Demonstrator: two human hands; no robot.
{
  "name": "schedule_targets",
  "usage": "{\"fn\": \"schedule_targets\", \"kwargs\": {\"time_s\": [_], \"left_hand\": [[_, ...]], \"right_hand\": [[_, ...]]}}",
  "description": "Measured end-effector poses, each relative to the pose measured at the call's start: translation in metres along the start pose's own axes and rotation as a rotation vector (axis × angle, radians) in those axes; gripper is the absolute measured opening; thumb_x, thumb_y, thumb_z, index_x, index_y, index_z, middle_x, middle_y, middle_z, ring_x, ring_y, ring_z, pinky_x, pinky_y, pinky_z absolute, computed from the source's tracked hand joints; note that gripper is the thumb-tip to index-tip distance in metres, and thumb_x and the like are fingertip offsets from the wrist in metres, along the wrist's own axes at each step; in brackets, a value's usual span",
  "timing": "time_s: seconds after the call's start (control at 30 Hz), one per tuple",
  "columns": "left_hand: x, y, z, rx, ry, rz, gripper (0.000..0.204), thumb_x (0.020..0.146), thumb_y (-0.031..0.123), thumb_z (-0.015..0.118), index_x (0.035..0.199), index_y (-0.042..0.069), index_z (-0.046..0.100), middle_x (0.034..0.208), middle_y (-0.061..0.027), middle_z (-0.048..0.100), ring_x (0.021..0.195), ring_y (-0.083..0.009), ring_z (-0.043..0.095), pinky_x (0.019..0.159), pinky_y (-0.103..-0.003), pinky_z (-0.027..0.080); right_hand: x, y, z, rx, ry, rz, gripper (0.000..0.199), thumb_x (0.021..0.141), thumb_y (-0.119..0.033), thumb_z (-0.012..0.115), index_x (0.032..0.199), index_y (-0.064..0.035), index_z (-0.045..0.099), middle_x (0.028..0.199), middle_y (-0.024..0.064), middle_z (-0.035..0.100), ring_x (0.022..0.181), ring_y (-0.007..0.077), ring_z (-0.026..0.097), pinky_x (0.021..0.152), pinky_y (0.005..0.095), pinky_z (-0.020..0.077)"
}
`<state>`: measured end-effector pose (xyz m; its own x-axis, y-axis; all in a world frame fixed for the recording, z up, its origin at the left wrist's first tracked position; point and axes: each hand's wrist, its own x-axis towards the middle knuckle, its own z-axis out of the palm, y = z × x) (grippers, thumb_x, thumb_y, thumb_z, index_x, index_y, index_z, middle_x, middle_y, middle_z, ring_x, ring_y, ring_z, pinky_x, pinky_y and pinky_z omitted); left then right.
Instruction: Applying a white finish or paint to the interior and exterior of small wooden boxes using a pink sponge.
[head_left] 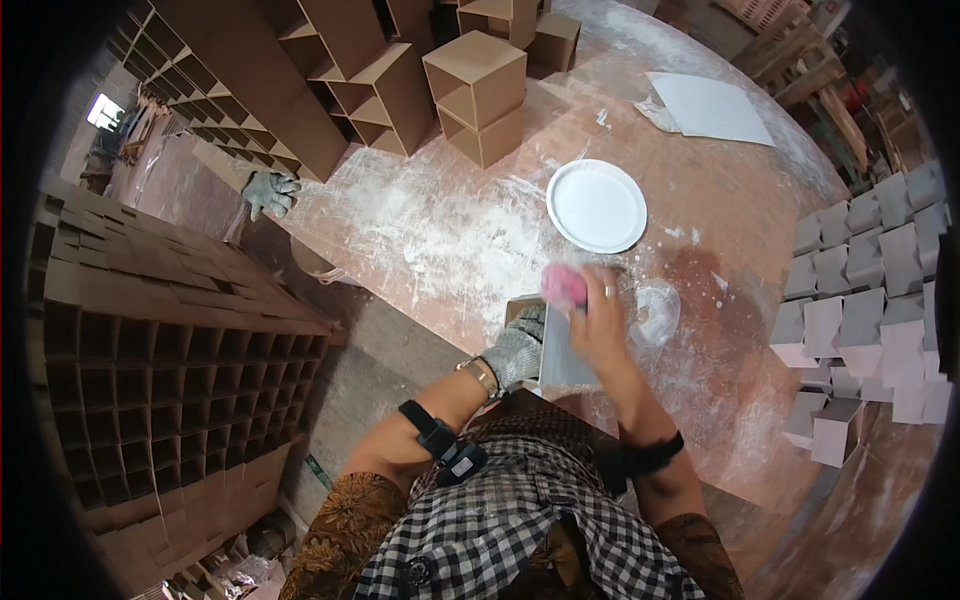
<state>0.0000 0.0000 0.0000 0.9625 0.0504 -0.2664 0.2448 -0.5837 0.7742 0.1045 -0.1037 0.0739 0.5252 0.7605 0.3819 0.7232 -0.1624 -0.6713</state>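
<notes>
A small cardboard box (568, 352) with a grey-covered side stands at the table's near edge, close to my body. My left hand (517, 352), in a grey knit glove, reaches into its open side and holds it, with the fingertips hidden inside. Bare and wearing a ring, my right hand (598, 325) is closed around a pink sponge-like pad (565, 287), slightly blurred, above the far end of the grey side. Beyond it lies a round white plate (597, 206) with a whitish layer inside.
Brown open boxes (478, 95) stand stacked at the back left. Grey-covered boxes (862, 320) are piled at the right. White sheets (710, 108) lie at the far right of the powdery table (440, 230). A loose grey glove (268, 194) lies by its left edge; more boxes (190, 390) stack left.
</notes>
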Motion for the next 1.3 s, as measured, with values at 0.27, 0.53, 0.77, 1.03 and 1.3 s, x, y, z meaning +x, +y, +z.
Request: {"fn": "schedule_targets", "kwargs": {"time_s": [0.27, 0.53, 0.77, 1.03, 1.3], "left_hand": [[-0.007, 0.010, 0.020, -0.072, 0.197, 0.128, 0.040, 0.088, 0.026, 0.048, 0.121, 0.005, 0.050, 0.117, -0.0187, 0.053, 0.109, -0.0308, 0.050, 0.097, -0.040, 0.037], [-0.006, 0.015, -0.010, -0.192, -0.045, 0.085, 0.037, 0.085, 0.024, 0.054, 0.117, 0.004, 0.054, 0.117, -0.0168, 0.053, 0.111, -0.0277, 0.049, 0.098, -0.038, 0.035], [-0.005, -0.002, 0.007, -0.084, 0.158, 0.167, 0.042, 0.082, 0.027, 0.058, 0.117, 0.004, 0.054, 0.118, -0.0176, 0.053, 0.113, -0.0298, 0.047, 0.099, -0.038, 0.034], [-0.008, -0.022, 0.016, -0.357, 0.086, 0.088, 0.047, 0.080, 0.027, 0.060, 0.120, 0.005, 0.052, 0.121, -0.0169, 0.052, 0.115, -0.0304, 0.046, 0.101, -0.036, 0.033], [-0.012, -0.003, -0.005, -0.033, -0.034, 0.050, 0.066, 0.074, 0.036, 0.069, 0.130, 0.010, 0.044, 0.129, -0.0093, 0.049, 0.120, -0.0239, 0.043, 0.103, -0.034, 0.031]], "right_hand": [[-0.076, -0.019, -0.032, 0.070, -0.130, -0.215, 0.042, 0.073, -0.003, 0.059, 0.113, 0.0011, 0.050, 0.111, 0.0218, 0.050, 0.100, 0.0390, 0.051, 0.087, 0.0452, 0.0420], [-0.024, 0.006, -0.013, -0.117, 0.008, -0.070, 0.045, 0.073, 0.000, 0.054, 0.117, 0.0022, 0.047, 0.113, 0.0233, 0.048, 0.104, 0.0412, 0.048, 0.091, 0.0453, 0.0396], [-0.065, 0.002, -0.030, 0.011, -0.061, -0.166, 0.046, 0.073, -0.004, 0.059, 0.118, 0.0003, 0.047, 0.109, 0.0224, 0.050, 0.100, 0.0417, 0.050, 0.085, 0.0472, 0.0427], [-0.044, 0.019, -0.030, -0.007, -0.005, -0.071, 0.046, 0.072, 0.000, 0.054, 0.117, -0.0012, 0.048, 0.112, 0.0216, 0.050, 0.098, 0.0409, 0.052, 0.085, 0.0466, 0.0433], [-0.051, 0.027, -0.038, 0.067, -0.055, -0.131, 0.043, 0.072, 0.003, 0.049, 0.115, 0.0017, 0.050, 0.107, 0.0210, 0.053, 0.098, 0.0392, 0.053, 0.085, 0.0456, 0.0436]]}}
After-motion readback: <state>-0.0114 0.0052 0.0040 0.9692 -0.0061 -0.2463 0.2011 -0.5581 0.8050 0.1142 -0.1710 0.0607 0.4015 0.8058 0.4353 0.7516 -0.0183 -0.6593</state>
